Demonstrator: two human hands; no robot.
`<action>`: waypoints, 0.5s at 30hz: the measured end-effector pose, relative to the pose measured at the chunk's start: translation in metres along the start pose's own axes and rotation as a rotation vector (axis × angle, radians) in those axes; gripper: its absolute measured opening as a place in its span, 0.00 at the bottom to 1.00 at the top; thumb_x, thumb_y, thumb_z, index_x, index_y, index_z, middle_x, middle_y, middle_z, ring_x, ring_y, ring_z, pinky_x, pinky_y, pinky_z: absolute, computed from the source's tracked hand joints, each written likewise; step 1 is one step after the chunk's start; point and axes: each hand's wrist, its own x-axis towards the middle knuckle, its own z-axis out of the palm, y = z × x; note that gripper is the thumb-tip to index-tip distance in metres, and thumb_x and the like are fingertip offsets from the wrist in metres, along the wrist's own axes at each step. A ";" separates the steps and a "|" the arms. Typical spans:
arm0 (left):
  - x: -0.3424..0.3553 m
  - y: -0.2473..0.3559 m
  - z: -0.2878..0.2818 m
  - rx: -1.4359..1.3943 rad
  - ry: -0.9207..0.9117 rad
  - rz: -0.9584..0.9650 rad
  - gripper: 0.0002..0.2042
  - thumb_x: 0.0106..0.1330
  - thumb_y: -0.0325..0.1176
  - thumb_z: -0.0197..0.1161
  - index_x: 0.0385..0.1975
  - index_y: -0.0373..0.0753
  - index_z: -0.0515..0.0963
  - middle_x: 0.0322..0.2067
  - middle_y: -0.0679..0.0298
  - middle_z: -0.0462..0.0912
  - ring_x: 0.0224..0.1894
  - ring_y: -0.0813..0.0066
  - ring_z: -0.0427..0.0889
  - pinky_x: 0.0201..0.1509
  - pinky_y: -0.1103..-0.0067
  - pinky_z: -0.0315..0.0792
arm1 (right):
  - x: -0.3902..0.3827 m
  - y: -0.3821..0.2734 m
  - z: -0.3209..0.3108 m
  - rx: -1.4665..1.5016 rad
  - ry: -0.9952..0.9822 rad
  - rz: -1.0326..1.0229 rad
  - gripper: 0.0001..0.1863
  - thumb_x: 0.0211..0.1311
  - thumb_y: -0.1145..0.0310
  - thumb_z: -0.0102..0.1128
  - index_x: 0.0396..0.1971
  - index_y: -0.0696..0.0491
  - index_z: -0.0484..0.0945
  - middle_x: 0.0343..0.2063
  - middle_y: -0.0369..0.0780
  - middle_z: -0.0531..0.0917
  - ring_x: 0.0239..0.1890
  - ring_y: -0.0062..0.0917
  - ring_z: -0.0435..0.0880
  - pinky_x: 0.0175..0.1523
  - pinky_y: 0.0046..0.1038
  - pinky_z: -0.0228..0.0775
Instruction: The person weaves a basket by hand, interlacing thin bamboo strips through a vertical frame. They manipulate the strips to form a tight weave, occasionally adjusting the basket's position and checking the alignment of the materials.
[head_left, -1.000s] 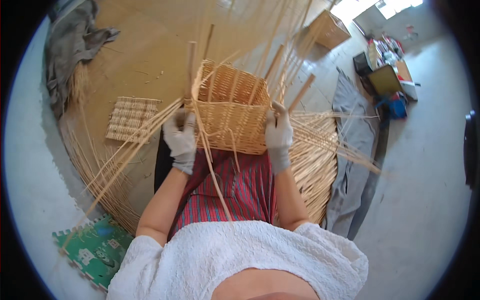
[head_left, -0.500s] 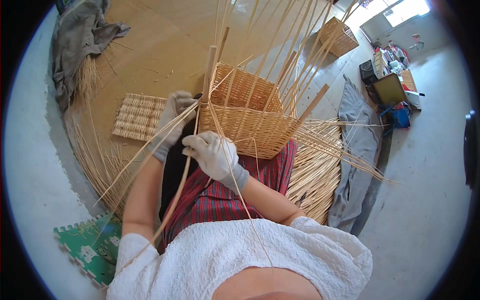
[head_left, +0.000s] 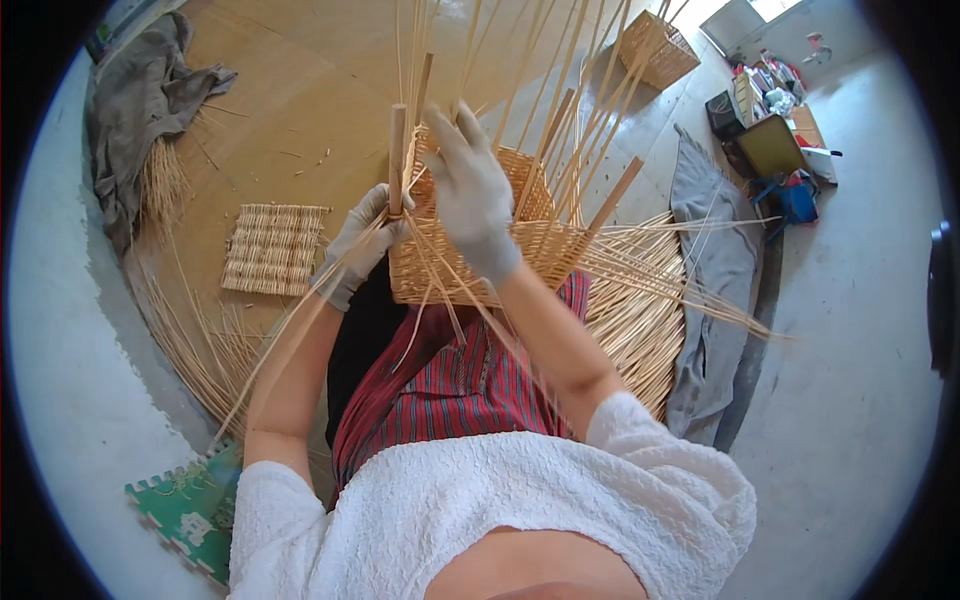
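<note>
A part-woven square wicker basket (head_left: 540,250), with long upright strands and thick wooden corner stakes (head_left: 397,160), sits over my striped red lap. My left hand (head_left: 365,235), in a pale glove, is closed around the basket's left front corner and the loose strands at the foot of that stake. My right hand (head_left: 465,185), also gloved, is raised across the front of the basket just right of that stake, fingers apart among the upright strands; I see nothing held in it. Loose strands (head_left: 700,300) fan out from the basket on both sides.
A woven mat (head_left: 270,250) lies left of me, below a grey cloth (head_left: 140,90) and strand bundle. Right are a strand pile (head_left: 635,360) and grey cloth (head_left: 715,250). Another basket (head_left: 655,50) and cluttered furniture (head_left: 770,140) stand behind. A green foam tile (head_left: 180,520) lies lower left.
My right hand went from the basket's right side to below the left corner, then rose over the basket with fingers spread. My left hand stays closed at the left corner.
</note>
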 end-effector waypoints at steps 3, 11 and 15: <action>-0.002 -0.006 0.005 0.003 0.119 -0.018 0.12 0.65 0.23 0.69 0.45 0.42 0.77 0.37 0.73 0.77 0.43 0.83 0.75 0.51 0.81 0.72 | 0.005 0.000 -0.001 0.976 0.155 0.199 0.33 0.72 0.68 0.56 0.74 0.51 0.59 0.41 0.44 0.84 0.42 0.31 0.85 0.50 0.33 0.79; -0.040 -0.027 0.081 0.128 0.555 0.412 0.15 0.65 0.22 0.69 0.50 0.37 0.75 0.42 0.61 0.83 0.35 0.67 0.84 0.44 0.72 0.80 | -0.120 0.053 -0.071 0.799 0.042 0.919 0.11 0.77 0.74 0.49 0.54 0.55 0.76 0.37 0.40 0.86 0.36 0.21 0.83 0.37 0.23 0.78; -0.029 0.014 0.119 1.132 0.167 0.340 0.36 0.61 0.22 0.67 0.70 0.56 0.70 0.60 0.49 0.74 0.43 0.58 0.84 0.51 0.67 0.80 | -0.082 0.058 -0.057 0.766 0.159 0.630 0.12 0.74 0.74 0.55 0.55 0.52 0.77 0.43 0.39 0.87 0.42 0.22 0.86 0.37 0.24 0.79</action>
